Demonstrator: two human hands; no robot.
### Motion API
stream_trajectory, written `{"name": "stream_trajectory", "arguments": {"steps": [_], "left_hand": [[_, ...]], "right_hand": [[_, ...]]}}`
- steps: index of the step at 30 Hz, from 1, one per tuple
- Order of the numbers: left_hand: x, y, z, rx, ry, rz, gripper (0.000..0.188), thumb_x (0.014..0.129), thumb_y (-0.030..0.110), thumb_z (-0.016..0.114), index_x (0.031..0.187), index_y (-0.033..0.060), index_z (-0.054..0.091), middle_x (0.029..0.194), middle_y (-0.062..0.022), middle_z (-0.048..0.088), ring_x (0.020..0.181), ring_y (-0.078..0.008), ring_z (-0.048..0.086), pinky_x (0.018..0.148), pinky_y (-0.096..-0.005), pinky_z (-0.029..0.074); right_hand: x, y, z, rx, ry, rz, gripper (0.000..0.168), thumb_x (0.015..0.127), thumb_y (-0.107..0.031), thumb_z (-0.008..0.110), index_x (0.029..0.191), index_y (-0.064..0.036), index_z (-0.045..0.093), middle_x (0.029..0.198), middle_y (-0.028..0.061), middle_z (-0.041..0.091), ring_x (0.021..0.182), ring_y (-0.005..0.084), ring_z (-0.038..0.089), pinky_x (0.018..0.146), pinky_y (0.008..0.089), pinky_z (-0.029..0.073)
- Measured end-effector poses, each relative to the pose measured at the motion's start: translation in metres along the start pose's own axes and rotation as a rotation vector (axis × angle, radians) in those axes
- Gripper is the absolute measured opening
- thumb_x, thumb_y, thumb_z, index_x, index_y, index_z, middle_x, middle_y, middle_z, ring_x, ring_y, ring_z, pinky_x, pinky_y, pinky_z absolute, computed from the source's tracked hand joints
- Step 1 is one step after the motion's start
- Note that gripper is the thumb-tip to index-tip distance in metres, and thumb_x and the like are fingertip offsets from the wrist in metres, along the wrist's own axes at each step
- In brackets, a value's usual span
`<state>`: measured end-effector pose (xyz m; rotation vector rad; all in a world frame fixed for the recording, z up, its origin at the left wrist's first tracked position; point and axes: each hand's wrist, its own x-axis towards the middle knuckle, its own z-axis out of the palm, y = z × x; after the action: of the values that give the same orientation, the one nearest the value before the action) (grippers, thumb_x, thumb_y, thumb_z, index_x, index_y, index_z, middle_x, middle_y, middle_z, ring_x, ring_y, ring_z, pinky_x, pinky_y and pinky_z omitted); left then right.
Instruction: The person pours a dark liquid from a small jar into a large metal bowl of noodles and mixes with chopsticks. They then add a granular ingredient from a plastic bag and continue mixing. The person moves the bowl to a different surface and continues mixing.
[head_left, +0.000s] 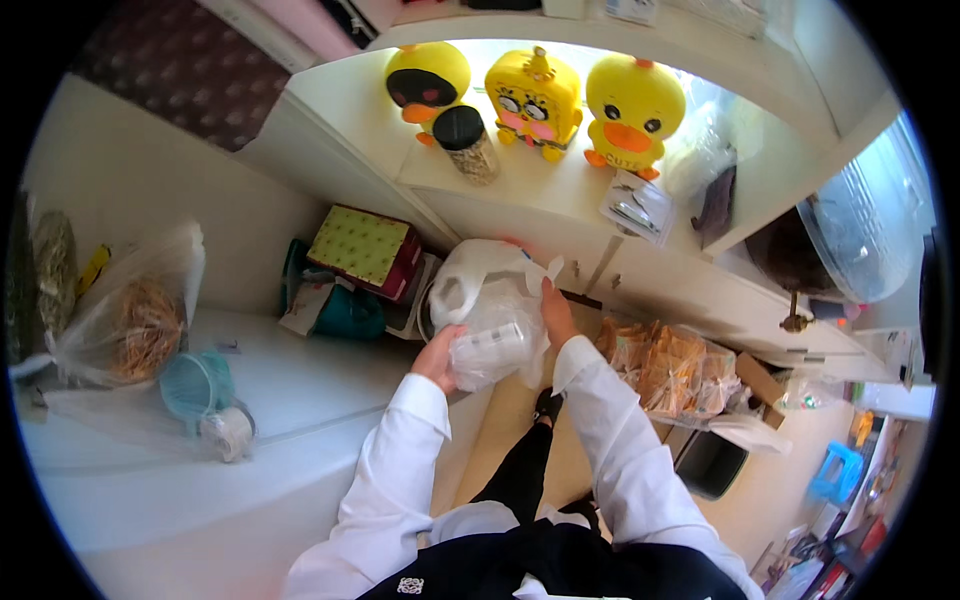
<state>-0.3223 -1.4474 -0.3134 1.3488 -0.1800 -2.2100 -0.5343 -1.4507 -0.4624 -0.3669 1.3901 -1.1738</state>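
A white plastic bag (501, 334), partly see-through, hangs between my hands over the right end of a white surface. A pale object with a marked label shows through its side; its kind I cannot tell. My left hand (441, 360) grips the bag's lower left side. At the bag's upper right, my right hand (556, 311) pinches the plastic close to a loose handle. Behind the bag, the rim of a round container is partly hidden. A green-topped box (361, 246) stands just left of the bag, above a teal item (349, 313).
On the white surface (300, 382) at left are a bag of dried strands (146, 330) and a teal cup (196, 382). Yellow figurines (636, 116) and a black-lidded jar (466, 146) stand on the shelf ahead. Several packed bags (667, 367) and a dark bin (711, 463) are at right.
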Motion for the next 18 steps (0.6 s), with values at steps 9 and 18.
{"name": "stream_trajectory", "arguments": {"steps": [9, 18], "left_hand": [[-0.085, -0.067, 0.023, 0.236, -0.348, 0.197, 0.053, 0.087, 0.036, 0.042, 0.131, 0.0078, 0.038, 0.13, -0.0126, 0.043, 0.118, -0.0292, 0.043, 0.098, -0.0416, 0.035], [-0.194, -0.201, 0.16, 0.323, -0.852, -0.345, 0.087, 0.073, 0.05, 0.063, 0.139, 0.007, 0.025, 0.14, -0.0146, 0.031, 0.125, -0.029, 0.036, 0.105, -0.0404, 0.03]], "right_hand": [[-0.031, 0.045, -0.062, -0.169, -0.189, -0.295, 0.056, 0.086, -0.023, 0.054, 0.135, -0.005, 0.033, 0.135, 0.009, 0.039, 0.123, 0.0225, 0.037, 0.099, 0.0325, 0.032], [-0.462, -0.119, -0.203, -0.314, 0.183, -0.918, 0.056, 0.078, -0.005, 0.055, 0.132, -0.005, 0.039, 0.14, 0.0119, 0.034, 0.13, 0.0275, 0.029, 0.105, 0.0394, 0.026]]}}
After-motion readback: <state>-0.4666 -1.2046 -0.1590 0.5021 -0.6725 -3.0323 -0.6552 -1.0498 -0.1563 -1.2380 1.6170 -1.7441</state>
